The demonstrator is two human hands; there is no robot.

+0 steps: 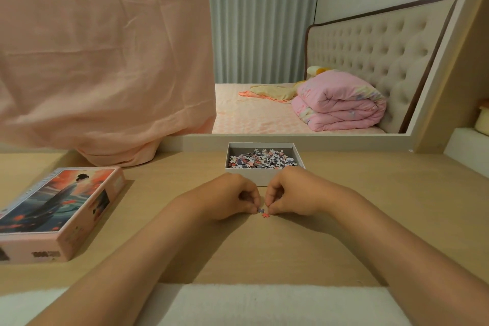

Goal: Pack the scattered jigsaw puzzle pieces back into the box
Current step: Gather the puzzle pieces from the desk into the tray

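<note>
A person is sitting at a light wooden desk (370, 206), both bare forearms reaching forward and the hands meeting at its middle. The left hand (227, 197) is curling its fingers, with thumb and forefinger pinching a small blue-grey piece (261, 210) just above the desk. The right hand (291, 193) is also curling its fingers, tips pressed together right beside that piece and next to a pink piece (265, 216) lying flat on the desk (whether the right hand is actually gripping either piece cannot be told). Just beyond the knuckles, an open white box (264, 177) is sitting against the desk's back edge, holding a heap of loose puzzle pieces (262, 159) in white, pink and blue. The box lid (60, 209), showing a robed figure among red blossoms, is lying well to the left. A pink cloth (105, 47) is hanging over the upper left, and a bed with a folded pink quilt (341, 100) is showing behind.
</note>
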